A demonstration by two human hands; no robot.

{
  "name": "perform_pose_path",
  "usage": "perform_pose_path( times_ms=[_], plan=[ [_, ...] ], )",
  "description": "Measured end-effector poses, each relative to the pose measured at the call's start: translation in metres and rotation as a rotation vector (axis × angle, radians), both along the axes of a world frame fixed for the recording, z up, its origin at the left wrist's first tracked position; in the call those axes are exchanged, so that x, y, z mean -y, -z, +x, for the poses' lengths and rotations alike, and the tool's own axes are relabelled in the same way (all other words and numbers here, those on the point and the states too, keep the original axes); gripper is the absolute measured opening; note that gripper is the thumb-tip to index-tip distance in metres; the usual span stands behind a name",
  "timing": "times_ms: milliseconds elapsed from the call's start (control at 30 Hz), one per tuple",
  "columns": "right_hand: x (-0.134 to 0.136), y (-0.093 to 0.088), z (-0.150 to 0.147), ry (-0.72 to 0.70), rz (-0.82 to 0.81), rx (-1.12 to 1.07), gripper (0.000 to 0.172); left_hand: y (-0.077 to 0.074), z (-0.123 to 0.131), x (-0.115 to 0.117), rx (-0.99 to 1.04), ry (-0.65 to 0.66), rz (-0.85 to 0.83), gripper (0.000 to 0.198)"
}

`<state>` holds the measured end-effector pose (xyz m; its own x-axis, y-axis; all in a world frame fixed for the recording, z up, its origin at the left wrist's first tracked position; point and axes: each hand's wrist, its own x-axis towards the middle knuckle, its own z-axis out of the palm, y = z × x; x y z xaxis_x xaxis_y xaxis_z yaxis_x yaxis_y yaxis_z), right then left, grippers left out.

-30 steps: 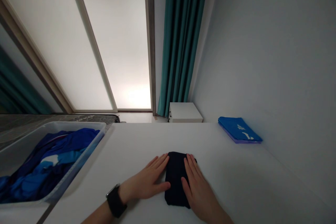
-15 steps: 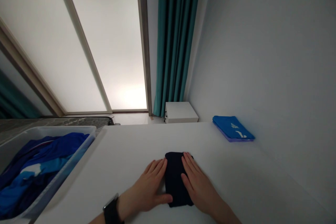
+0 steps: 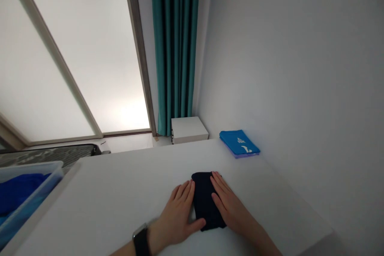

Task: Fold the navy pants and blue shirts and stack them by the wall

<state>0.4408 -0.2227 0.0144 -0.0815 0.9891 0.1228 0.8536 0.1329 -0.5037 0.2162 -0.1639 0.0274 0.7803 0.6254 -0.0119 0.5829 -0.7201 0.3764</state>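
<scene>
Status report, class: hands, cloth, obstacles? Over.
Left hand, right hand touching dark folded cloth. Cloth flat on white table. Blue folded stack farther off, not between hands.

A plain pale wall is rising along the right, running back to a teal curtain that is hanging in long folds. Left of it, tall frosted panels are standing in a brownish frame, the right one glowing brightest near its foot. A low white cabinet is sitting before the curtain, beside a strip of light floor. A white worktop is filling the foreground, and a dark, mottled surface is stretching away at left.
</scene>
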Motion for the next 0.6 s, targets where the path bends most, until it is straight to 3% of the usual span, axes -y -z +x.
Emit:
perform_pose_path(
  times_ms=[167, 333, 467, 600],
  plan=[
    [0.007, 0.006, 0.042, 0.040, 0.026, -0.020, 0.054, -0.004, 0.041, 0.001, -0.017, 0.061, 0.001, 0.085],
    [0.016, 0.002, 0.079, 0.097, 0.007, -0.060, 0.052, -0.017, 0.071, -0.008, -0.020, 0.142, -0.039, 0.065],
    [0.023, -0.008, 0.096, 0.081, -0.027, -0.098, 0.051, -0.025, 0.084, -0.021, -0.037, 0.183, -0.074, 0.078],
    [0.026, -0.011, 0.108, 0.069, -0.002, -0.099, 0.048, -0.025, 0.094, -0.025, -0.030, 0.187, -0.106, 0.078]
  ],
)
